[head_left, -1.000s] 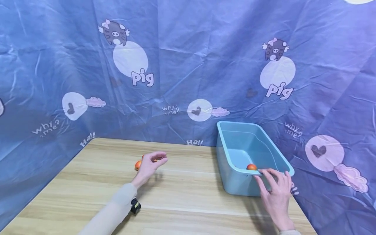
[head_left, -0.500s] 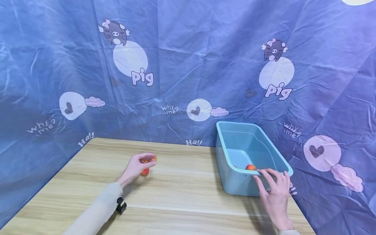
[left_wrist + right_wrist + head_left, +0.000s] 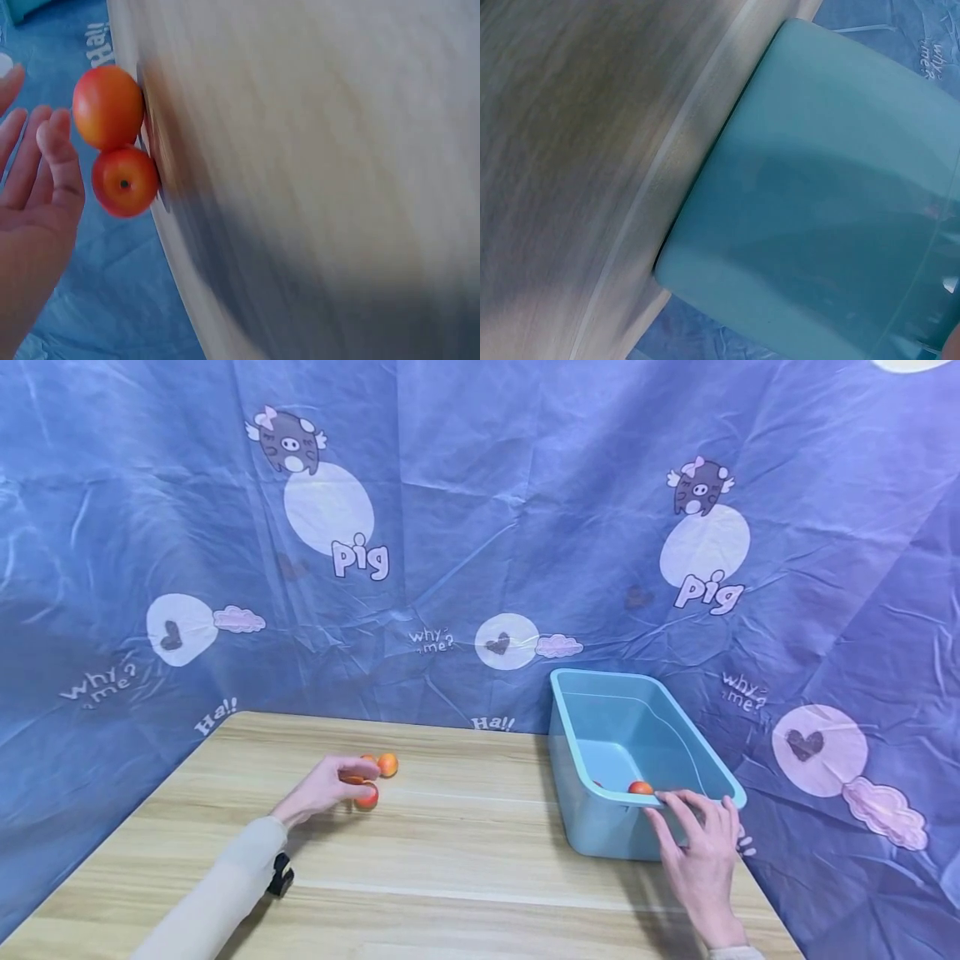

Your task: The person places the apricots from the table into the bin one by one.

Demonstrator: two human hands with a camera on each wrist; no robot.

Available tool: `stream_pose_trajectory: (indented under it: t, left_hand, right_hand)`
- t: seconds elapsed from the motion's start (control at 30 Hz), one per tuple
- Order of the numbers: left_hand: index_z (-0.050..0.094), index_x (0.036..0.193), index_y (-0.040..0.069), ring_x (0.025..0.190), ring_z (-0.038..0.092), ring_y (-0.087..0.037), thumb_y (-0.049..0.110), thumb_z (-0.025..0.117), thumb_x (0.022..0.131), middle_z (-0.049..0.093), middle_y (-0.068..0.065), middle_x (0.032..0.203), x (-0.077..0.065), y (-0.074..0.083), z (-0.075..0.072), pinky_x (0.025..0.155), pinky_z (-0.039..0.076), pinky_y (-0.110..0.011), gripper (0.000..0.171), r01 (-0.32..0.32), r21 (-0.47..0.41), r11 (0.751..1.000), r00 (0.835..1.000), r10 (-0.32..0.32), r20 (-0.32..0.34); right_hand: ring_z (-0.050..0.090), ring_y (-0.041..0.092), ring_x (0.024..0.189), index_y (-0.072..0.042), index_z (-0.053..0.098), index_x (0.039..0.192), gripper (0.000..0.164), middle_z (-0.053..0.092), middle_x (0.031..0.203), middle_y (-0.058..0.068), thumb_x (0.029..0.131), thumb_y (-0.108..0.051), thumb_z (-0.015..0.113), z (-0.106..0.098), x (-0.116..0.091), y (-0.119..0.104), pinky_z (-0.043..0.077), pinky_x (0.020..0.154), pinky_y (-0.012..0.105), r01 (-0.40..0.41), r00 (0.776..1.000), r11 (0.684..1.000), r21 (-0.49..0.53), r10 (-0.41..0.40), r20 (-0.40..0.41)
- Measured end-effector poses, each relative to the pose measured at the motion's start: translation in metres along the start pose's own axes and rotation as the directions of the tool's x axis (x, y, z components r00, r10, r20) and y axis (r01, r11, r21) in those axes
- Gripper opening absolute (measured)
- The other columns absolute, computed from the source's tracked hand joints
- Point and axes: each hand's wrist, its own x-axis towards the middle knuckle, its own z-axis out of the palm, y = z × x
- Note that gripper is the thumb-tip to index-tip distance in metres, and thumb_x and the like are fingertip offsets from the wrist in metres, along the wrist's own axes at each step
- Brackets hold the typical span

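My left hand [image 3: 326, 787] hovers over the left part of the table, fingers gently bent and apart, beside a small group of round red-orange fruits [image 3: 387, 765]. Another red fruit [image 3: 367, 797] lies by its thumb; others are partly hidden behind the fingers. In the left wrist view, two fruits [image 3: 109, 107] touch each other, and the left hand [image 3: 37, 187] stands off from them. With thumb outside and fingers over the rim, my right hand [image 3: 701, 864] grips the near edge of a light blue plastic bin [image 3: 566, 777]. Inside the bin, a red-orange fruit [image 3: 640, 787] shows just above the rim.
The wooden table [image 3: 450, 860] carries the bin at its right side. A blue printed cloth [image 3: 450, 527] hangs behind and at both sides. In the right wrist view the bin's outer wall [image 3: 817, 187] fills much of the picture.
My left hand has moved left and slightly towards me, uncovering more of the fruits, which have shifted relative to each other. The right hand stays on the bin's rim.
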Motion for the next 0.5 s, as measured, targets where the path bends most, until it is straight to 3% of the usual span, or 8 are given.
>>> stream_pose_trajectory:
  t: [0.23,0.5]
  left_hand:
    - [0.065,0.121,-0.002,0.107,0.064,-0.030,0.017,0.078,0.083,0.066,-0.022,0.121,0.0005,-0.0049,-0.0087,0.081,0.053,-0.025,0.044,0.001,0.042,0.999,0.998,-0.003,0.065]
    - [0.068,0.117,-0.001,0.112,0.059,-0.032,0.013,0.080,0.080,0.069,-0.019,0.118,-0.0006,-0.0007,-0.0104,0.093,0.049,-0.041,0.041,-0.034,0.093,0.995,0.992,0.022,0.125]
  right_hand:
    - [0.051,0.042,0.090,-0.002,0.074,0.092,0.051,0.064,0.093,0.020,0.090,-0.051,0.064,0.0012,0.0009,-0.0013,0.025,0.107,0.067,0.003,1.000,1.000,-0.009,-0.003,-0.004]
    - [0.052,0.041,0.089,-0.002,0.074,0.092,0.051,0.064,0.092,0.021,0.090,-0.051,0.064,0.0012,0.0028,-0.0044,0.025,0.107,0.066,0.002,1.000,1.000,-0.011,-0.002,-0.005]
